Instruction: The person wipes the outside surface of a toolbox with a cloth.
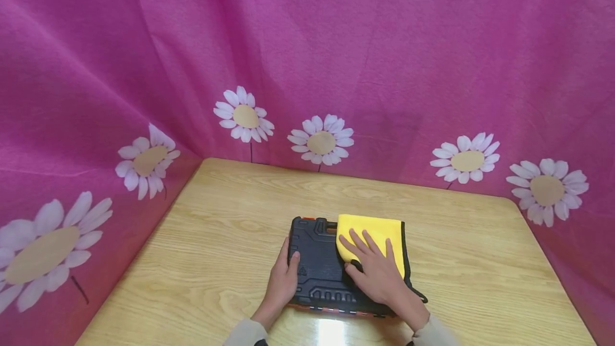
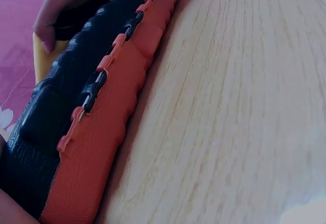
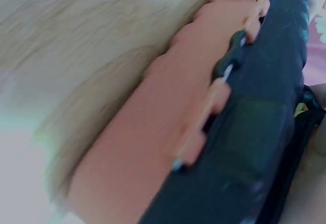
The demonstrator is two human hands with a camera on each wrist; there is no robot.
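Note:
A black plastic tool case [image 1: 317, 260] with an orange lower half [image 2: 97, 147] lies flat on the table, its hinged long side toward me. My left hand [image 1: 282, 277] holds the case's left edge, thumb on the lid and fingers along the side. On the right part of the lid lies a folded yellow cloth [image 1: 379, 223] with black edging. Spread fingers of my right hand [image 1: 377, 271] press flat on this cloth, the thumb by its black border. In the right wrist view the case [image 3: 229, 147] fills much of the picture, and only a sliver of the hand shows at the edge.
The case rests near the front of a light wooden table [image 1: 230, 218]. Pink fabric [image 1: 365, 57] printed with white daisies hangs behind the table and along its sides. A bright light reflection shows on the wood in front of the case.

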